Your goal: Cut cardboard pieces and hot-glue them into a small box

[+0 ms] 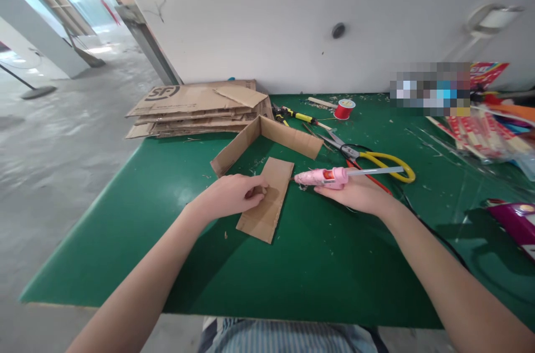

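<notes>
A flat cardboard rectangle [271, 200] lies on the green table [292, 280]. My left hand [236, 194] rests on its left part, fingers curled against the surface. In my right hand [357, 194] is a pink glue gun [324, 177], lying on its side, with a clear glue stick out of its back. Its nozzle points left, at the upper right edge of the cardboard; whether they touch is hard to tell. Behind the rectangle, a cardboard strip bent into a V [292, 138] stands on edge.
Stacked cardboard [192, 105] lies at the back left. Behind the glue gun are yellow-handled scissors [384, 163], a red thread spool [344, 110] and a yellow-black tool [298, 115]. Packaged sticks [485, 133] and a purple object [514, 222] are at the right. A black cable runs beside my right arm.
</notes>
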